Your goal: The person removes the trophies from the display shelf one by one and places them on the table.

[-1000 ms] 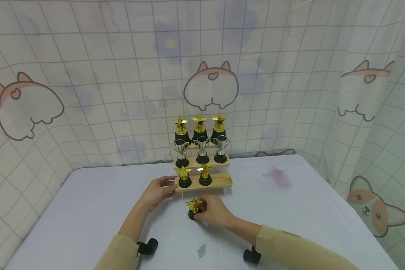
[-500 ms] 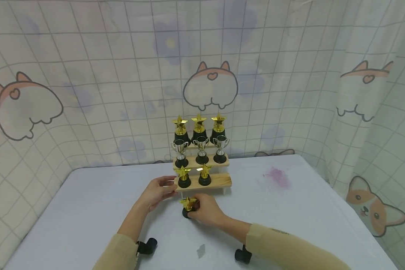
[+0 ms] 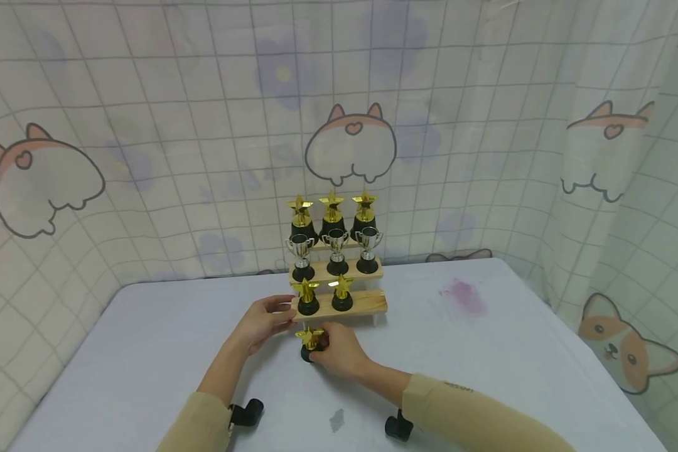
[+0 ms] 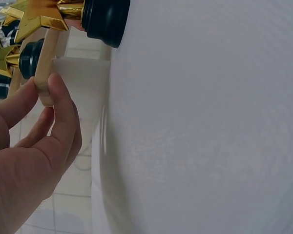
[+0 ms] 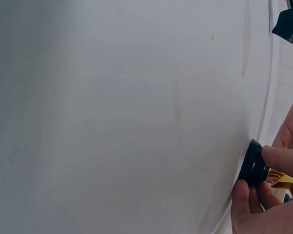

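Observation:
My right hand (image 3: pixel 343 353) grips a small gold star trophy (image 3: pixel 309 339) just in front of the display stand. In the right wrist view, thumb and fingers are around its black base (image 5: pixel 254 165), which is at the white tabletop. My left hand (image 3: pixel 263 323) pinches the left end of the stand's lowest wooden shelf (image 3: pixel 373 302); the left wrist view shows thumb and fingertips on the board end (image 4: pixel 45 92). On that shelf stand two more star trophies, a left one (image 3: pixel 307 298) and a middle one (image 3: pixel 342 295). The shelf's right part is bare wood.
The middle shelf (image 3: pixel 350 270) bears three silver cup trophies, among them a middle cup (image 3: pixel 336 251). Above stand three larger gold star trophies, one at centre (image 3: pixel 332 213). A patterned curtain (image 3: pixel 203 157) hangs behind the white table (image 3: pixel 457 351).
My right hand has slid the star trophy to the left and slightly toward the stand. The left hand keeps its grip on the shelf end, and the trophies on the stand stay put.

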Demonstrator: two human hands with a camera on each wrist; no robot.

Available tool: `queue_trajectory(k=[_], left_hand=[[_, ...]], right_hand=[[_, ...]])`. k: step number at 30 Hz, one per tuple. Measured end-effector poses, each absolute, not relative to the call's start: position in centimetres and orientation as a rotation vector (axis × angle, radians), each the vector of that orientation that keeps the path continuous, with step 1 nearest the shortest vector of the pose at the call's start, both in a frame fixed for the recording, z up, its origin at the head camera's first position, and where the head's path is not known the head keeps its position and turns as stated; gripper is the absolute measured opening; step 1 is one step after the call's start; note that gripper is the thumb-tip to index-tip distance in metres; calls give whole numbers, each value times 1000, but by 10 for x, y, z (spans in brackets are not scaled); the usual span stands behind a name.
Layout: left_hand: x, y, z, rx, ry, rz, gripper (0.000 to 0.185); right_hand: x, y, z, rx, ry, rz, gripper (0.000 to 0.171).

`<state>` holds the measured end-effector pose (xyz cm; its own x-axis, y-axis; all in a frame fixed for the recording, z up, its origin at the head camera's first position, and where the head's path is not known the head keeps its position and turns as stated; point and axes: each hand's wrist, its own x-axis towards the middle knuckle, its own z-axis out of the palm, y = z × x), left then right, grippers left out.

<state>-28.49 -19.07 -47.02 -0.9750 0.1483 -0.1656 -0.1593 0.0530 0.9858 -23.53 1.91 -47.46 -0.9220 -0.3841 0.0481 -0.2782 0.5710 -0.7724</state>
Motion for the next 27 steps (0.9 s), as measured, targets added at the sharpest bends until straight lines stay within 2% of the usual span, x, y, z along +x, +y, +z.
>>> queue_trajectory(k=[5,12,19,27], left_hand=[[-285,-191,-473,-20,2111,2010,49],[-286,-190,-472,-50,2119,2003,47],[-285,-191,-469,-58,2124,1976,49],[-286,-193,-468,-34,2096,1975,51]], right_hand=[[-236,23,-476,-603,2696,-1255,42],[-234,37,-475,-652,2711,-1294,33],[-231,54,-468,-700,2669,-1384,32],[-235,69,-458,-683,2672,-1506,24]])
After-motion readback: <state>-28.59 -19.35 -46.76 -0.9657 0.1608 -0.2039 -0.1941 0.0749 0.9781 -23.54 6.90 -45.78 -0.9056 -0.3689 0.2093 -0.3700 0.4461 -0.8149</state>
